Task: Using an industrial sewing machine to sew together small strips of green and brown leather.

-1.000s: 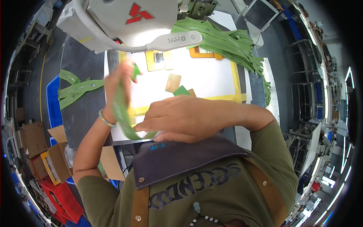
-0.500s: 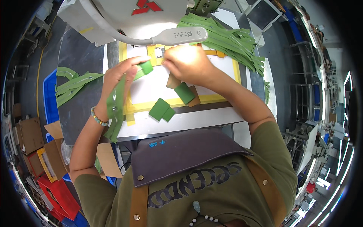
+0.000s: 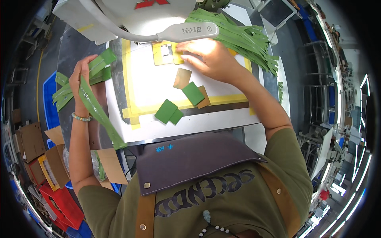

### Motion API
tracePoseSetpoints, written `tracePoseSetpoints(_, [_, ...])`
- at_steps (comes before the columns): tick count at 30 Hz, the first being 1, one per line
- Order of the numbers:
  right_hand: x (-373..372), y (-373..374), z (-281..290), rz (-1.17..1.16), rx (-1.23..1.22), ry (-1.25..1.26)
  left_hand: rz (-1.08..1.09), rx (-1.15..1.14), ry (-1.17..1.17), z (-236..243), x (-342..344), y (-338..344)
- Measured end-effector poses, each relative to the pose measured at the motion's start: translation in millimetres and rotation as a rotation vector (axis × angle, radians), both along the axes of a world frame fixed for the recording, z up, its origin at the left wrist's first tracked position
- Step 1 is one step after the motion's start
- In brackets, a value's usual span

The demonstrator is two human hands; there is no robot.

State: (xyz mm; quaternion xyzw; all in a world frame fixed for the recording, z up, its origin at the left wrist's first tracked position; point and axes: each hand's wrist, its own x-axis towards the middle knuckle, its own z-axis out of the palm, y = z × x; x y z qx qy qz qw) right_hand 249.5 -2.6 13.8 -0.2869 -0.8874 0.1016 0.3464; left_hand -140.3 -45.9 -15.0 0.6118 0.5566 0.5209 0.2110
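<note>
My left hand is closed on a green zipper. One end hangs down toward the table's front edge, and a wider green end sticks out beyond the fingers. My right hand has its thumb and fingers apart at the right side of a yellow plate with a cut-out, under the machine. The fingertips seem to touch the plate. Nearer me lie a tan square piece, a green square piece overlapping another tan one, and two overlapping green pieces.
A white sewing-machine head with a lamp overhangs the work area. Bundled green zippers lie at the far right, with more zippers on the left. A blue bin, cardboard boxes and a red crate stand left.
My left hand has drawn left with the zipper, away from the yellow plate. My right hand's fingers have spread from a closed pose and shifted slightly right.
</note>
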Motion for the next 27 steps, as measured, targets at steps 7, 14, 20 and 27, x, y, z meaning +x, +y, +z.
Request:
tracePoseSetpoints(7, [32.5, -15.1, 12.3, -0.023, -0.262, -0.254, -0.001, 0.021, -0.467, -18.6, -48.9, 16.4])
tracePoseSetpoints(14, [43.0, -26.5, 10.2, 0.049, -0.263, -0.307, 0.271, -0.013, -0.671, -62.5, -211.0, 20.2])
tracePoseSetpoints(20, [14.9, -48.2, 24.2, 0.171, -0.32, -0.4, 1.0, 0.038, -0.052, -67.3, -282.6, -15.3])
tracePoseSetpoints(27, [24.5, -60.6, 4.9, 0.003, -0.398, -0.396, 0.152, 0.118, 0.106, 2.3, -5.5, -12.2])
